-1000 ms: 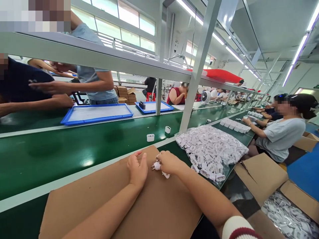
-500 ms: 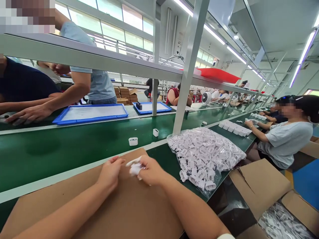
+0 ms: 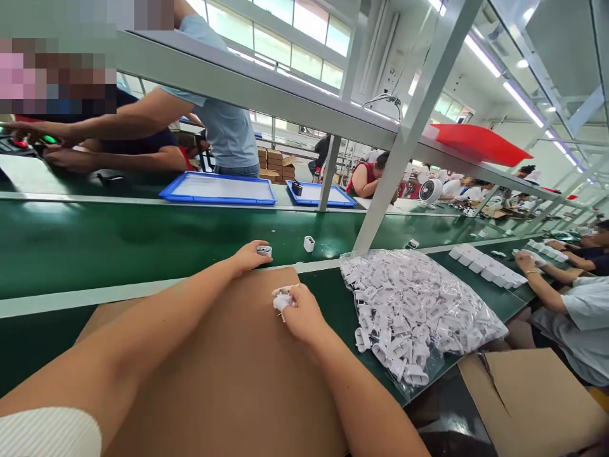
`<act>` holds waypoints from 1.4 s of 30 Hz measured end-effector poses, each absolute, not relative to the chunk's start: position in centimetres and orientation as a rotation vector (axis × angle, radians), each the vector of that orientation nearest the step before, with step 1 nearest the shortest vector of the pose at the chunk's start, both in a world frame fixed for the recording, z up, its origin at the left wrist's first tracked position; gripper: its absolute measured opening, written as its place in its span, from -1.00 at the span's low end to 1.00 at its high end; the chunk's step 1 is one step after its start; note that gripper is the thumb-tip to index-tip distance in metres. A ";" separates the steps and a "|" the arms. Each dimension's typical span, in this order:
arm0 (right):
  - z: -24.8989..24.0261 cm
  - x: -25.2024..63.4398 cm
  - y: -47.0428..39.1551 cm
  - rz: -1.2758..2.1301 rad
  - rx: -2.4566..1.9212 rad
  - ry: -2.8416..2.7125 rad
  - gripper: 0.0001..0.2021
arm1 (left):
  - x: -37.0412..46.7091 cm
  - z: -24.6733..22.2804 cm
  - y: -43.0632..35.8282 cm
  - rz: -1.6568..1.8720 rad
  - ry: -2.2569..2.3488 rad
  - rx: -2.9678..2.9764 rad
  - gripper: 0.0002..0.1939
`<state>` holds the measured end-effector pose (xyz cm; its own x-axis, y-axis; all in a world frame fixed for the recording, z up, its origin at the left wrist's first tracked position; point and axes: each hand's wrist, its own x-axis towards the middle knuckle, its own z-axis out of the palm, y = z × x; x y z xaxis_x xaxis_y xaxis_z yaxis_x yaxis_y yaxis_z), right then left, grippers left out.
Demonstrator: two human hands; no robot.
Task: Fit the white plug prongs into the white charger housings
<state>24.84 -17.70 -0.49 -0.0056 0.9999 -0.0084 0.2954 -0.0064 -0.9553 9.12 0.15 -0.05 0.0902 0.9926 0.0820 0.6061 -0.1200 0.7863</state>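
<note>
My left hand (image 3: 250, 258) reaches out over the green belt, its thumb and fingers closed round a small white plastic housing (image 3: 264, 252) with a dark inside. My right hand (image 3: 302, 312) is closed on a crumpled white cloth (image 3: 283, 299) above the brown cardboard (image 3: 228, 368); its fingertips are partly hidden by the cloth. A second white housing (image 3: 309, 244) stands on the belt, a little right of my left hand and apart from it. To the right of my right hand lies a clear plastic bag (image 3: 419, 311) full of white plastic shells.
Blue-rimmed trays (image 3: 219, 200) lie beyond the green belt (image 3: 118, 247). A slanting metal post (image 3: 394, 171) rises behind the bag. Rows of white parts (image 3: 485, 266) and a co-worker (image 3: 580, 304) are at right, above an open carton (image 3: 537, 393). Another person (image 3: 233, 133) leans across at far left.
My left hand has moved from near the cloth, forward to the housing on the belt, and closed round it. My right hand still holds the cloth. The view has turned left.
</note>
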 end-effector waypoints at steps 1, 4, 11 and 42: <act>-0.3 25.1 -17.5 1.123 -1.387 -1.333 -0.77 | 9.0 0.0 0.0 0.832 1.561 1.786 -0.52; 0.3 25.8 -17.2 1.287 -1.225 -1.029 -0.64 | 8.3 0.4 -1.5 0.819 1.552 1.798 -0.60; 1.4 26.4 -17.3 1.469 -1.047 -0.796 -0.61 | 6.1 0.6 -13.0 0.773 1.309 1.961 -0.60; 0.9 22.4 -21.3 0.043 -1.260 -2.366 -0.77 | 3.7 -2.8 -19.4 0.893 1.036 1.659 -0.69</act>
